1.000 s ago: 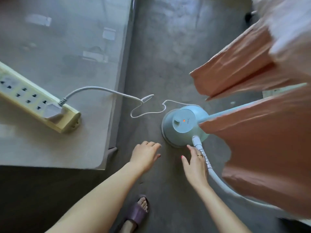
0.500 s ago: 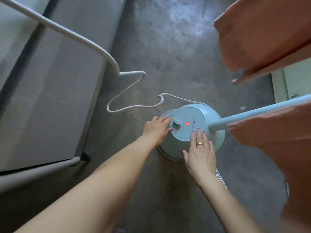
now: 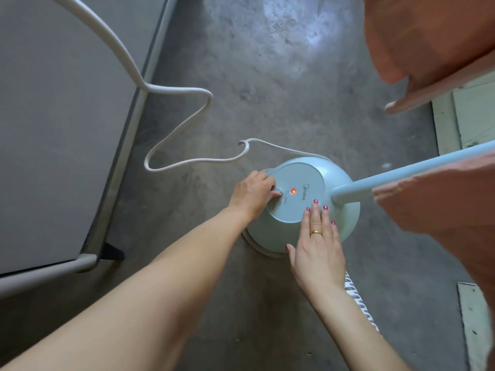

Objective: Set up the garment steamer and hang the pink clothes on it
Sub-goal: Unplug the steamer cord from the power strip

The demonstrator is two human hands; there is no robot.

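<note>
Steamer base (image 3: 302, 199): keep the flat, open right hand (image 3: 317, 247) bracing while the left hand (image 3: 253, 194), apparently pinching the switch beneath its fingertips, turns gently.

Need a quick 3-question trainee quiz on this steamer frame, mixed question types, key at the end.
1. True or false: the red light on the steamer base is lit.
2. Which hand has its fingers at the control on the left side of the base's top? A) left hand B) right hand C) neither
3. Fill in: the white cord runs from the base across the ____ and up toward the table.

Key
1. True. It glows red beside the printed logo.
2. A. The right hand lies flat, palm down, on the near side of the base, under the pole carrying the pink clothes.
3. floor.
</note>
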